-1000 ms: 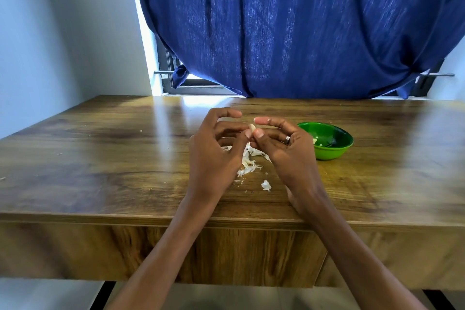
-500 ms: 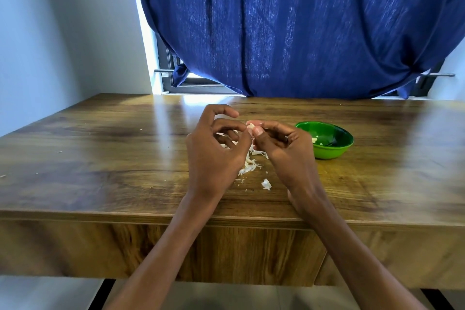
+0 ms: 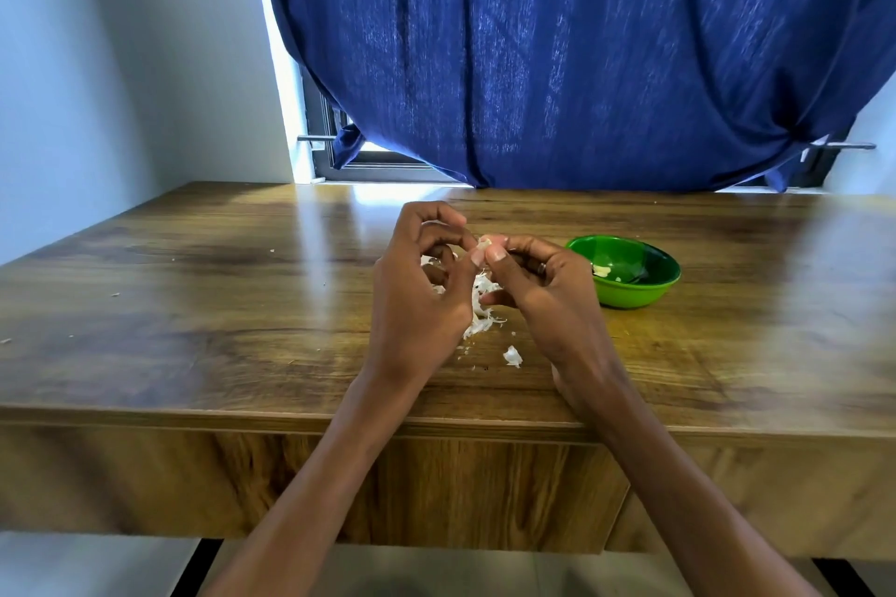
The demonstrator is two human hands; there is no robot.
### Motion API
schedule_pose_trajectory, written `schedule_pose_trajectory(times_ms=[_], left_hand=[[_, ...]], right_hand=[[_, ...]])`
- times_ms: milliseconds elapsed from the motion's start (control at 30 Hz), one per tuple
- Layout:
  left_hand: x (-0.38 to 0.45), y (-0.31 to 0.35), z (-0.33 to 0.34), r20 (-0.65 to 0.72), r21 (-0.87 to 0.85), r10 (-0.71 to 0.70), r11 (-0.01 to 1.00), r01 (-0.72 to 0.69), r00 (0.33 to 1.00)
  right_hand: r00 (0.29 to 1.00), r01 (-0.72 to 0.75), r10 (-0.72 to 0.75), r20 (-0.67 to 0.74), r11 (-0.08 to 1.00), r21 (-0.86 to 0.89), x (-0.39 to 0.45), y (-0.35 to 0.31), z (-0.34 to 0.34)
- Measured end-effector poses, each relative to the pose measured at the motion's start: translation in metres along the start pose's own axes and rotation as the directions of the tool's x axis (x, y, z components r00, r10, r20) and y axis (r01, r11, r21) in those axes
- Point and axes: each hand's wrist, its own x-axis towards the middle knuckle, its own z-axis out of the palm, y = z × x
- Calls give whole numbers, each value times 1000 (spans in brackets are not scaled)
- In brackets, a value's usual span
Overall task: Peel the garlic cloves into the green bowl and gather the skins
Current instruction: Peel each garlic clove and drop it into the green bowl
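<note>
At frame centre both hands meet above the bench [image 3: 203, 305]. The left hand [image 3: 417, 301] and right hand [image 3: 543, 296] each curl their grip around one clove [image 3: 486, 243], pinching it between thumbs and fingertips. Skins [image 3: 480, 310] lie heaped below them. The bowl [image 3: 630, 293] sits right of centre, holding peeled pieces

Glossy wood-grain table [image 3: 203, 305], shiny green plastic bowl [image 3: 645, 296], blue woven-cloth curtain [image 3: 557, 53], papery garlic skins [image 3: 482, 322]
</note>
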Motion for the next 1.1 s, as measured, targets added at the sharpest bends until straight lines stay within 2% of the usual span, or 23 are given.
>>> schedule_pose_trajectory(times_ms=[200, 300, 500, 667, 867, 1100], left_hand=[[1, -4, -2, 60, -29, -45, 998, 47, 997], [2, -4, -3, 65, -65, -83, 994, 87, 994], [3, -5, -3, 67, -84, -115, 989, 120, 991], [3, -6, -3, 73, -77, -112, 990, 117, 991], [3, -7, -3, 70, -78, -94, 992, 99, 993], [3, -10, -3, 64, -64, -81, 994, 85, 995]], right_hand=[[999, -40, 39, 27, 998, 42, 0, 0, -1], [993, -104, 96, 68, 988, 113, 0, -1, -1], [988, -142, 133, 75, 981, 130, -1, -3, -2], [981, -186, 174, 83, 970, 159, -1, -3, -3], [986, -168, 162, 48, 970, 178, -2, -5, -3], [974, -224, 210, 83, 948, 228, -1, -7, -5]])
